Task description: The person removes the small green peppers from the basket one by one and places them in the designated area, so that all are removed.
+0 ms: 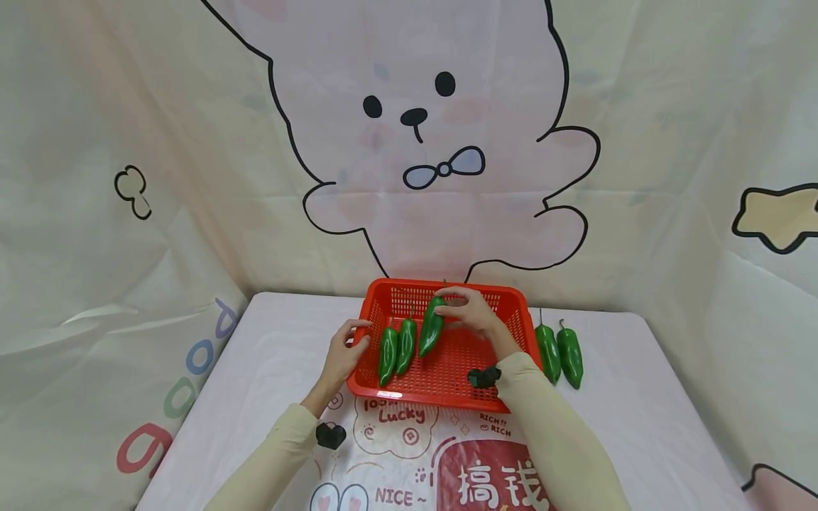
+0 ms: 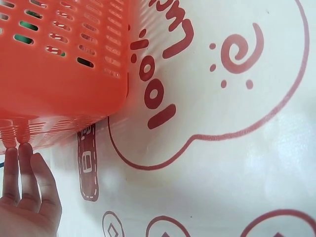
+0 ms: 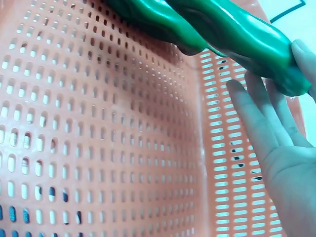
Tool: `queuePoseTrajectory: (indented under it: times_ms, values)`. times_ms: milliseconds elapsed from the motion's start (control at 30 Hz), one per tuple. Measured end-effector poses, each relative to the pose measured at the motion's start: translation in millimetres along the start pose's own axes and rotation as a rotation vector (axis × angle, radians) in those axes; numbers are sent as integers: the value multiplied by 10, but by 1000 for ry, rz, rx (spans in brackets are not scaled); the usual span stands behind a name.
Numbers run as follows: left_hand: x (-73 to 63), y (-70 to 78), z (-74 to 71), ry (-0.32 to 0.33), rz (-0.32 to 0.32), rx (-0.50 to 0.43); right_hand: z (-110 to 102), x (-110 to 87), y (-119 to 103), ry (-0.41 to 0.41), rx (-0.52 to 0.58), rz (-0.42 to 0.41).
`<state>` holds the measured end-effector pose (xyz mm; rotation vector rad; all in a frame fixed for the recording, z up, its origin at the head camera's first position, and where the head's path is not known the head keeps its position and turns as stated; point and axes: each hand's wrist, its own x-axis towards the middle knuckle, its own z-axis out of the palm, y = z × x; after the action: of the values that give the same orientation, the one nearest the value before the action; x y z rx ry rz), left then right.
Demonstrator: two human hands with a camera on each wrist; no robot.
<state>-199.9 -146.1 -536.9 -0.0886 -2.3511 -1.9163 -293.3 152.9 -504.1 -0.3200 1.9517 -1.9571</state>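
Observation:
My right hand [image 1: 469,312] is over the red plastic basket [image 1: 447,387], pinching a green chili pepper [image 1: 431,328] near its stem end. In the right wrist view, the thumb is on one side of this pepper [image 3: 247,39] and the fingers are on the other. It hangs tilted above the basket floor. Two more green peppers [image 1: 388,355] lie side by side in the left part of the basket. My left hand [image 1: 341,351] is at the basket's left side. Its fairly straight fingertips [image 2: 24,150] touch the slotted outer wall in the left wrist view.
Right of the basket, two green peppers [image 1: 569,355] lie on the white table cover [image 1: 639,411], close to the basket wall. Printed cloth [image 1: 434,227] hangs behind the table and along both sides. Dark objects [image 1: 330,435] are at both wrists.

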Motion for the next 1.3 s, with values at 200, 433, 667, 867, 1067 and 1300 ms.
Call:
queuePoseTrajectory:
  times_ms: [200, 433, 667, 867, 1067, 1300]
  values:
    - [-49, 162, -18, -16, -3, -14, -35, -38, -102, -2, 27, -47]
    - [-135, 431, -34, -36, -12, -6, -78, -108, -226, -29, 1, -94]
    - [-135, 417, -47, -50, -9, -24, -87, -204, -376, -34, 35, -97]
    - [-130, 407, -45, -54, -25, -30, -84, -285, -502, 5, 61, -97]
    - [-139, 419, -42, -53, -26, -37, -113, -349, -594, 11, 75, -90]
    - [-142, 420, -37, -56, -21, -49, -142, -422, -650, 22, 33, -84]
